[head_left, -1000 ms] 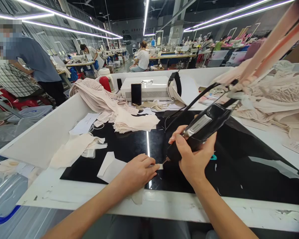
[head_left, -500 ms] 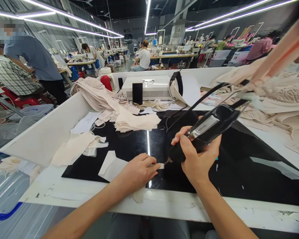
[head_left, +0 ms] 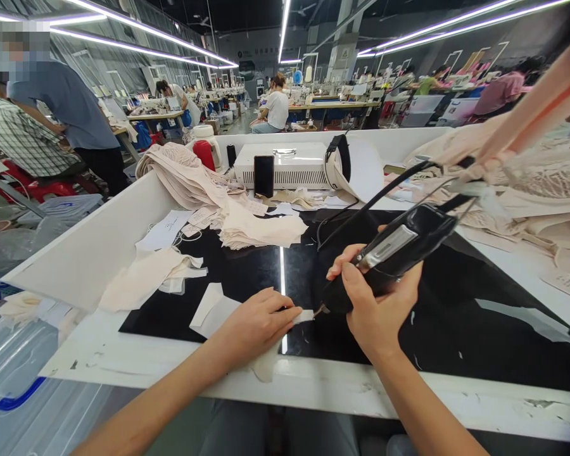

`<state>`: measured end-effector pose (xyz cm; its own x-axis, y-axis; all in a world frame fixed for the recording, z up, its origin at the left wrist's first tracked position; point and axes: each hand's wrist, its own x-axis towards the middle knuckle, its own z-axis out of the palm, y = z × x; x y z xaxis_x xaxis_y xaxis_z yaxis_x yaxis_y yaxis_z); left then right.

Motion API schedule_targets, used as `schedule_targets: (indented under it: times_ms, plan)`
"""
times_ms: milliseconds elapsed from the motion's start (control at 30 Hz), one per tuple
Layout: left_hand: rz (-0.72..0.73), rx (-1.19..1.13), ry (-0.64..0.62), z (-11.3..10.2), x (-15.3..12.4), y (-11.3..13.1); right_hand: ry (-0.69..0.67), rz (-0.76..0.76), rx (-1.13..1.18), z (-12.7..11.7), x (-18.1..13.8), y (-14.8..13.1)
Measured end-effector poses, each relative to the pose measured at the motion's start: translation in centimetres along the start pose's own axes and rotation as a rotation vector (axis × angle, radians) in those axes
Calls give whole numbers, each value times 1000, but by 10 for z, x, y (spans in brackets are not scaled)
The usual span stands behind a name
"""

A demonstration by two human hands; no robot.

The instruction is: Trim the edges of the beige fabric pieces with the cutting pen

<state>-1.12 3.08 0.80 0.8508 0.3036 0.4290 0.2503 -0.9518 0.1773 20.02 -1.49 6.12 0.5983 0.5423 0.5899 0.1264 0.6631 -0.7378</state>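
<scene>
Handheld cutting tool [head_left: 389, 253] meets a small pale fabric strip [head_left: 304, 315] at the near edge of the black worktop [head_left: 456, 304].

Judging by the pose, the trimming step is under way: the right hand [head_left: 375, 304] is wrapped around the black tool, tip down on the strip's right end, while the left hand [head_left: 259, 323] lies flat with fingertips pressing the strip to the glossy surface. A clean cut would call for a steady tip and the fingers kept clear of it. To the left lie a stack of cream fabric pieces [head_left: 251, 231] and paper slips; at the far side stand a white machine box [head_left: 285, 166] and a dark phone [head_left: 264, 176]. Beyond the white partition, other people work at sewing tables under long strip lights.
</scene>
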Motion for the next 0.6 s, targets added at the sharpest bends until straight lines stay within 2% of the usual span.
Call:
schedule_targets:
  times_ms: [167,433,600]
  plan:
    - [37,6,46,-1,-11,0,2,6,5,-4,-3,0]
    - [6,17,46,4,-19,1,1,21,-6,-10,-2,1]
    - [1,25,79,8,-17,3,26,4,13,-2,3,0]
